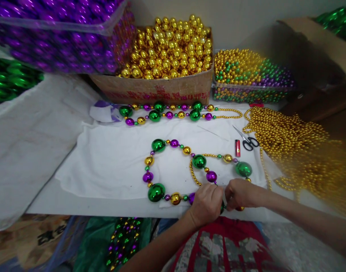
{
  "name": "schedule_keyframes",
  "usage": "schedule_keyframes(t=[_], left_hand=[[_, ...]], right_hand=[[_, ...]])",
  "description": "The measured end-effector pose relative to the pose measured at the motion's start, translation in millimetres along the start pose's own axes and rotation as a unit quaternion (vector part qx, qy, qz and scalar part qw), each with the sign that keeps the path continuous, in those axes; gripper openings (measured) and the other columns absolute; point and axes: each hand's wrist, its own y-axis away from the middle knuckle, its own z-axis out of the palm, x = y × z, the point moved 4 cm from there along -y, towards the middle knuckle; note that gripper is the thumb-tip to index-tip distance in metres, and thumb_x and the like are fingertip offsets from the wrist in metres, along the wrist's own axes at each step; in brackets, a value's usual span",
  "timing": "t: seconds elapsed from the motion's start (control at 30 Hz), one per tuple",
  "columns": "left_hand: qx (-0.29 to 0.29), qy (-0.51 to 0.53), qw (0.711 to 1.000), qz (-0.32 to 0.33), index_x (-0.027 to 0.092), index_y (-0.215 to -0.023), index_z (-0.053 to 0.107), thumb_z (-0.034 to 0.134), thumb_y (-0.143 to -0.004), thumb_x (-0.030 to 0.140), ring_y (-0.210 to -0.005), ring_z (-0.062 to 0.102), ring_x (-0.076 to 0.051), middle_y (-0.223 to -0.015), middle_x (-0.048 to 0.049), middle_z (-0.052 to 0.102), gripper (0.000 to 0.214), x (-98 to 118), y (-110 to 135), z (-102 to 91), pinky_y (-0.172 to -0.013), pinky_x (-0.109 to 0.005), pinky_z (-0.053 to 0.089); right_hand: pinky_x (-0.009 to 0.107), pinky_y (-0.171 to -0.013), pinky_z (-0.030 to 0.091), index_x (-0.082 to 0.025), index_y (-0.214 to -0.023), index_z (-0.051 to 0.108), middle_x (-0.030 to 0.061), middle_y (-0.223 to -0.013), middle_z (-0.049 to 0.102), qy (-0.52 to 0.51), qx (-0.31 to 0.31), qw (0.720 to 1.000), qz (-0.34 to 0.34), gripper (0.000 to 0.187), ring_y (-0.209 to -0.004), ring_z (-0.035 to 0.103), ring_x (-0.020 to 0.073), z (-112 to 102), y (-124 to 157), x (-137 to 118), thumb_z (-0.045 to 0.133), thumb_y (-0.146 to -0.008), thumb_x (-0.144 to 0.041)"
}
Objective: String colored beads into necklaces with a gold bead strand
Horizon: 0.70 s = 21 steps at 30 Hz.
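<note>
A bead necklace (175,198) of large green, purple and gold beads lies looped on the white cloth near the front edge. My left hand (207,202) is closed around part of it, close to a dark green bead mostly hidden by my fingers. Right beside it, my right hand (241,194) pinches the strand, fingertips almost touching the left hand. Between the hands the exact joint of the strand is hidden. A thin gold bead chain (194,175) runs from the necklace under the loop.
A second necklace (169,115) lies behind. Scissors (248,142), a red lighter (237,148) and a long needle (213,133) rest to the right, near piled gold bead chains (289,132). Behind stand a carton (161,88) of gold beads and a bin (252,90) of small beads.
</note>
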Motion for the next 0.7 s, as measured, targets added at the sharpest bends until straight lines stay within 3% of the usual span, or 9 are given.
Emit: schedule_keyframes(t=[0.13, 0.23, 0.4, 0.5, 0.57, 0.63, 0.7], left_hand=[[0.019, -0.01, 0.999, -0.026, 0.018, -0.077, 0.051, 0.029, -0.09, 0.013, -0.063, 0.046, -0.019, -0.066, -0.0057, 0.053, 0.026, -3, -6, -1.8, -0.059, -0.034, 0.031], [0.027, -0.009, 0.999, -0.037, 0.018, -0.077, 0.051, 0.03, -0.091, 0.013, -0.064, 0.047, -0.019, -0.066, -0.0056, 0.054, 0.026, -4, -10, 0.1, -0.059, -0.034, 0.033], [0.016, -0.021, 0.999, -0.031, 0.018, -0.077, 0.05, 0.031, -0.091, 0.013, -0.065, 0.048, -0.02, -0.067, -0.0058, 0.054, 0.024, -4, -7, 5.8, -0.06, -0.034, 0.036], [0.001, -0.003, 1.0, -0.031, 0.018, -0.08, 0.051, 0.032, -0.09, 0.013, -0.067, 0.05, -0.021, -0.069, -0.0059, 0.055, 0.022, -6, -6, 6.1, -0.061, -0.034, 0.038], [-0.011, 0.054, 0.998, -0.04, 0.018, -0.081, 0.052, 0.033, -0.09, 0.014, -0.069, 0.051, -0.02, -0.071, -0.0057, 0.056, 0.022, -8, -10, 3.6, -0.063, -0.033, 0.038], [-0.015, 0.161, 0.982, -0.1, 0.019, -0.079, 0.053, 0.035, -0.092, 0.018, -0.067, 0.05, -0.018, -0.07, -0.0038, 0.055, 0.022, -15, -17, -0.4, -0.062, -0.031, 0.038], [0.01, 0.307, 0.924, -0.229, 0.019, -0.074, 0.052, 0.039, -0.092, 0.026, -0.061, 0.047, -0.015, -0.064, -0.0003, 0.05, 0.023, -27, -24, -4.1, -0.058, -0.027, 0.035]], right_hand=[[0.029, -0.059, 0.04, -0.014, -0.076, 0.072, 0.0142, -0.075, 0.072, 0.101, 0.126, 0.985, 0.053, 0.019, -0.073, 0.067, 0.0265, -3, 3, -4, 0.058, -0.077, -0.027], [0.031, -0.063, 0.041, -0.012, -0.087, 0.069, 0.0182, -0.081, 0.071, 0.142, 0.175, 0.972, 0.061, 0.025, -0.077, 0.067, 0.0273, 5, 4, -8, 0.046, -0.086, -0.023], [0.029, -0.06, 0.037, -0.013, -0.088, 0.065, 0.0159, -0.078, 0.071, 0.147, 0.189, 0.97, 0.041, 0.025, -0.073, 0.068, 0.0251, 17, 4, -4, 0.041, -0.091, -0.019], [0.026, -0.062, 0.037, -0.019, -0.097, 0.064, 0.0084, -0.08, 0.072, 0.133, 0.19, 0.973, 0.009, 0.017, -0.078, 0.068, 0.0222, 11, 6, 2, 0.051, -0.086, -0.021], [0.024, -0.063, 0.037, -0.023, -0.107, 0.061, 0.0025, -0.078, 0.072, 0.085, 0.195, 0.977, -0.015, 0.023, -0.077, 0.067, 0.0189, 5, 9, 8, 0.054, -0.084, -0.024], [0.023, -0.062, 0.037, -0.023, -0.101, 0.062, 0.0004, -0.073, 0.069, 0.013, 0.206, 0.978, -0.032, 0.019, -0.072, 0.065, 0.0169, -1, 13, 14, 0.049, -0.088, -0.026], [0.024, -0.061, 0.036, -0.02, -0.085, 0.062, 0.0004, -0.068, 0.065, -0.05, 0.225, 0.972, -0.038, 0.021, -0.067, 0.062, 0.016, -3, 17, 18, 0.042, -0.091, -0.027]])
